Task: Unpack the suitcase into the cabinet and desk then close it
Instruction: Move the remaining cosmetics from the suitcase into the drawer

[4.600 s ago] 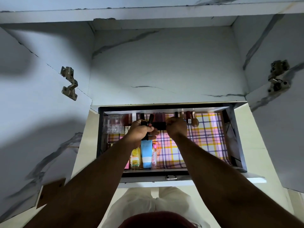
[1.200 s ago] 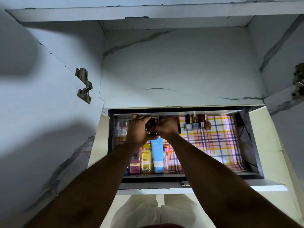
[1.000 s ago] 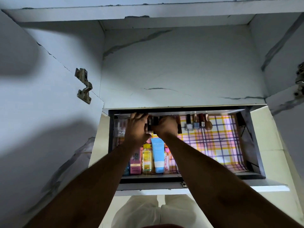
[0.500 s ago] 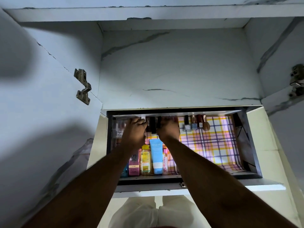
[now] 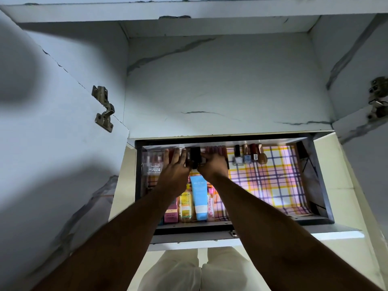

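An open drawer [image 5: 231, 226] lined with plaid paper sits below the cabinet. My left hand [image 5: 176, 169] and my right hand [image 5: 214, 164] are both at its back wall. Between them stand small black cosmetic items [image 5: 194, 157]. My right hand's fingers curl against them; my left hand's fingers lie straight along their left side. A clear box [image 5: 152, 162] stands to the left. Nail polish bottles [image 5: 249, 157] line the back on the right. A blue tube [image 5: 199, 196], a yellow bottle [image 5: 185, 205] and a pink box [image 5: 171, 213] lie at the front left.
Above the drawer is a marble-patterned cabinet shelf [image 5: 226, 91] with both doors swung open, hinges [image 5: 104, 108] showing. The right half of the drawer liner [image 5: 273, 181] is bare. My pale trousers [image 5: 199, 269] show under the drawer front.
Both hands have pushed the black items from mid-drawer to the back wall. My left fingers have straightened beside them.
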